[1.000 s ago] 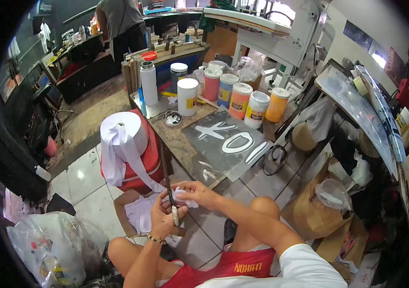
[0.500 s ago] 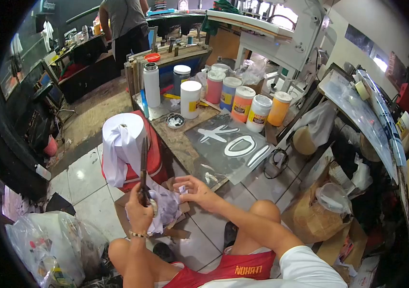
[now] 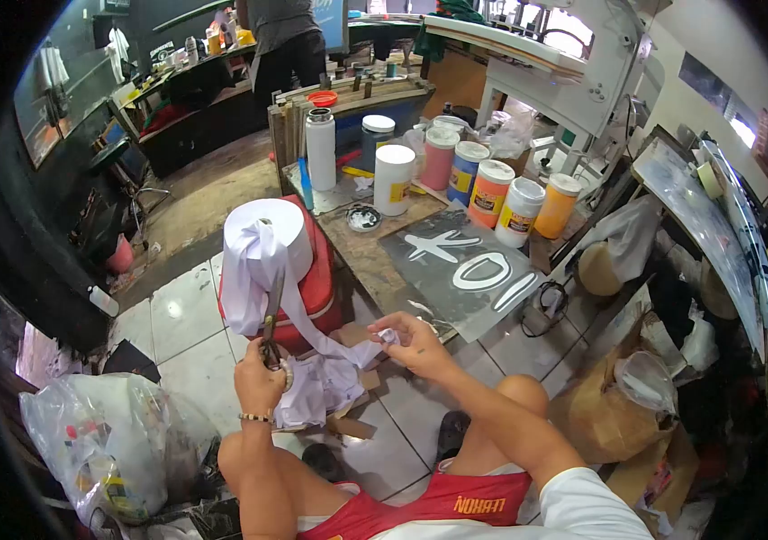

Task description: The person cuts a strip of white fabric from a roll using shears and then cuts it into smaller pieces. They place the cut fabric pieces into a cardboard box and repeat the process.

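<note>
My left hand (image 3: 259, 382) is closed around the handles of dark scissors (image 3: 273, 310), whose blades point up in front of the roll. Between the fingertips of my right hand (image 3: 415, 346) is the end of a white fabric strip (image 3: 310, 328). The strip runs slack from a large white roll (image 3: 292, 232) down to that hand. A red box-like container (image 3: 319, 292) supports the roll. Crumpled white fabric pieces (image 3: 316, 391) lie in a heap below my hands, with bits of cardboard around them.
Paint jars (image 3: 492, 193) and a white bottle (image 3: 320, 148) stand on a low wooden table (image 3: 348, 256), beside a dark sheet (image 3: 429, 270) with white lettering. A clear plastic bag (image 3: 105, 441) sits at lower left, a brown bag (image 3: 605, 414) at right. Another person (image 3: 287, 45) stands at the back.
My right hand has moved right and slightly up, drawing the strip out from the roll. The scissors stay upright in my left hand. The camera view has shifted a little left.
</note>
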A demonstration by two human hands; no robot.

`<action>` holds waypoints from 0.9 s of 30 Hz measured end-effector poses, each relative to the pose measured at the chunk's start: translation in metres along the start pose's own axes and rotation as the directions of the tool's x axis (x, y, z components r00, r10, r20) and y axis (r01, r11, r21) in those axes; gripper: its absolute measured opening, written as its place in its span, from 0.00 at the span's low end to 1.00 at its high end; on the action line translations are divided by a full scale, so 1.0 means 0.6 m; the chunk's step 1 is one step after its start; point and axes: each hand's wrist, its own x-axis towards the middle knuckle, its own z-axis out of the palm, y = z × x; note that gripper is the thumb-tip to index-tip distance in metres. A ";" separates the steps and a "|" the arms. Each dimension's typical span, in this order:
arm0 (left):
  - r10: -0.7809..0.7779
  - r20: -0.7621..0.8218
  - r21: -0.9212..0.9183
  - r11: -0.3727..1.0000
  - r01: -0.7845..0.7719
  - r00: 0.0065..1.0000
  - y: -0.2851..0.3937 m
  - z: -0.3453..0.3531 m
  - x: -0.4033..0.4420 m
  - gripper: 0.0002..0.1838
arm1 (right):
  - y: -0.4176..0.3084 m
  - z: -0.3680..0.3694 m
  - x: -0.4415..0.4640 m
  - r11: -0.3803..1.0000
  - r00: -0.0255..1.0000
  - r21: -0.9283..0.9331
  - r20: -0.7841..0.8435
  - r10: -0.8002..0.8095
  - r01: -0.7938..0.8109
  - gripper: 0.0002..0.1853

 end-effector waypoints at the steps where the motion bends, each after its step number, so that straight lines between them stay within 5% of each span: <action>1: -0.015 0.054 -0.135 0.991 0.022 0.998 0.003 -0.002 -0.001 0.27 | 0.000 -0.001 0.000 1.000 1.000 0.008 -0.015 0.008 -0.008 0.18; 3: 0.030 0.036 -0.181 0.983 -0.023 0.999 -0.008 0.015 -0.003 0.28 | -0.002 -0.003 0.001 0.999 0.999 0.023 -0.040 0.023 -0.022 0.17; 6: 0.076 0.201 -0.592 0.804 0.059 0.977 0.060 0.002 -0.029 0.28 | -0.006 -0.007 0.005 0.999 0.999 -0.017 -0.044 0.028 -0.029 0.17; 14: 0.261 0.060 -0.461 0.863 -0.205 0.963 0.083 0.026 -0.054 0.33 | -0.013 -0.001 0.002 0.996 0.999 -0.087 -0.038 0.001 -0.004 0.16; 21: 0.399 0.116 -0.391 0.860 -0.328 0.909 0.091 0.020 -0.064 0.34 | -0.016 0.004 0.003 0.990 0.997 -0.143 -0.072 -0.001 -0.009 0.11; 27: 0.369 0.167 -0.438 0.859 -0.266 0.914 0.091 0.032 -0.068 0.35 | -0.026 0.008 -0.003 0.981 0.994 -0.192 -0.096 -0.044 0.025 0.10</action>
